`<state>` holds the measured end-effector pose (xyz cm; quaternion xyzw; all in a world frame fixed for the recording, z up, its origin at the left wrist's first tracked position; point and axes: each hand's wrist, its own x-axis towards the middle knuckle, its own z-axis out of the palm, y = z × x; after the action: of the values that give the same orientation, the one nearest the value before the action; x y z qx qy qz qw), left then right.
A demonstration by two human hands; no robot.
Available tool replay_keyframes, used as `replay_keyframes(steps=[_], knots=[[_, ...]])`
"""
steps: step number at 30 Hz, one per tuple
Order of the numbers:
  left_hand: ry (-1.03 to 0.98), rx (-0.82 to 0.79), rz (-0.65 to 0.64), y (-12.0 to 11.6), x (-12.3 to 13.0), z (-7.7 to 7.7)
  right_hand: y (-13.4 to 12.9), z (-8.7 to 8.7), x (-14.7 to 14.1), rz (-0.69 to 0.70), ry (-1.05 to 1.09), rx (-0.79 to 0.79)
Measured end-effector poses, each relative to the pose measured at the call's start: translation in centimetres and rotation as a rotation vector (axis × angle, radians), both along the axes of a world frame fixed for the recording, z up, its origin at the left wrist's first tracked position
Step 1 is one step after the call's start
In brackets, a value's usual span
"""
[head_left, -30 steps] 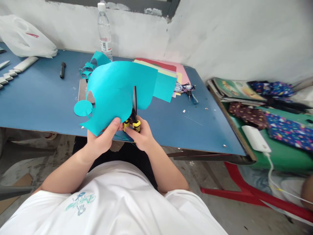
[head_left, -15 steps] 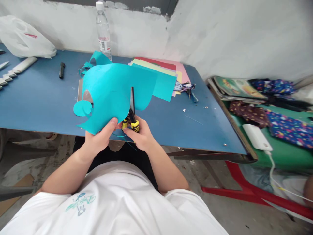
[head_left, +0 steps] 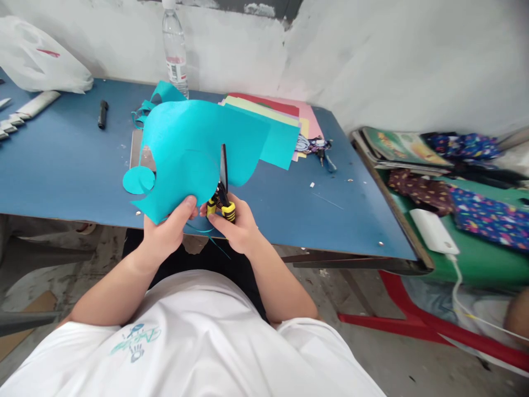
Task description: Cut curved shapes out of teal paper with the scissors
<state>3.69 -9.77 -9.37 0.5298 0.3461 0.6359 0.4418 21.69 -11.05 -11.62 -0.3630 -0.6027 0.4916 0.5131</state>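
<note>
My left hand pinches the lower edge of a large turquoise paper sheet, thumb on top. The sheet has curved cut edges, and a round turquoise piece hangs at its left side. In my right hand are scissors with yellow and black handles, their dark blade pointing up across the sheet. Part of the blades is hidden by the paper. A thin turquoise strip dangles below, between my hands.
Behind the sheet, a stack of coloured papers lies on the blue table. A water bottle, a black marker and a plastic bag stand or lie farther back. Magazines and a white power bank are at right.
The view has shifted slightly. The sheet's lower left part and the hanging strip have moved a little, while both hands keep their hold.
</note>
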Motion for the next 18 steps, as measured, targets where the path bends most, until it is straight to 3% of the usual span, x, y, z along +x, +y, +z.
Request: replay_keyframes(steps=[8, 18], knots=[[-0.083, -0.059, -0.03, -0.8, 1.8, -0.4, 0.1, 0.3, -0.1, -0.025, -0.005, 0.041], [-0.148, -0.076, -0.066, -0.7, 1.8, -0.5, 0.0, 0.4, -0.1, -0.024, -0.03, 0.073]])
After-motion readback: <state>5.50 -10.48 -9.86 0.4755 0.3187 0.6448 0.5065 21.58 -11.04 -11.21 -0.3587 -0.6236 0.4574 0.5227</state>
